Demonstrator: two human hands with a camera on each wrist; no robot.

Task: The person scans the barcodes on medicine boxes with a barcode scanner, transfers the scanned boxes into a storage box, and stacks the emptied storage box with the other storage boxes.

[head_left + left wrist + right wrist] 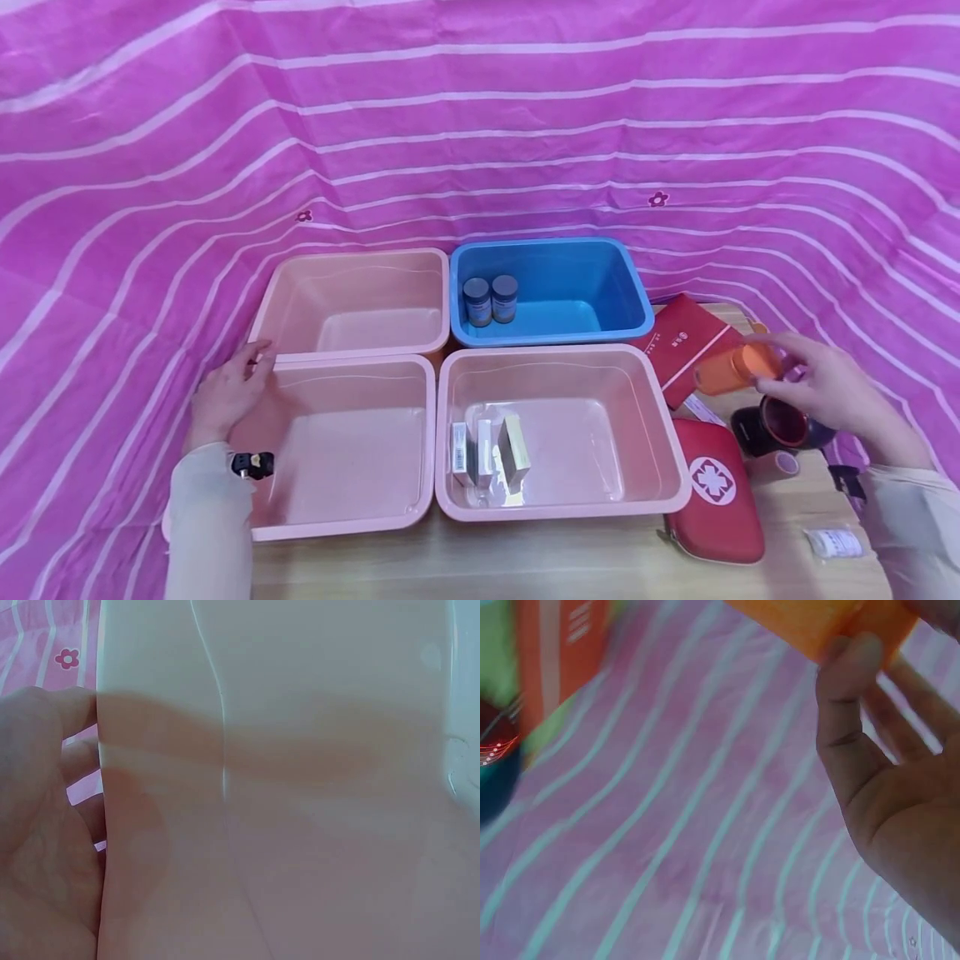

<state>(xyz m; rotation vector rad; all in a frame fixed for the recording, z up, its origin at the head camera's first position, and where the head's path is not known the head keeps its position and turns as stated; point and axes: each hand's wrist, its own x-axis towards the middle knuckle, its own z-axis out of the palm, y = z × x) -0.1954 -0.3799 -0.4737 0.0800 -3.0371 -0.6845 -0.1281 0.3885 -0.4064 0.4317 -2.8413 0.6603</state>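
Note:
My right hand (832, 387) pinches an orange bottle (718, 372) by its cap end, above the cluttered right side of the table. In the right wrist view, thumb and fingers meet on the orange bottle (810, 622), which the top edge of the picture cuts off. At far left, my left hand (228, 392) rests at the rim of the front left pink bin (341, 531). The left wrist view has the fingers (79, 712) loosely bent, their tips passing behind the edge of the bin wall (300, 847).
Two dark-capped jars (491, 300) stand in a blue bin (551, 338). Several small boxes (514, 450) are in the front right pink bin (562, 510). A back pink bin (356, 259), red first-aid case (716, 492), red packet (678, 342), dark round items (750, 432) and small white packet (836, 543) surround these.

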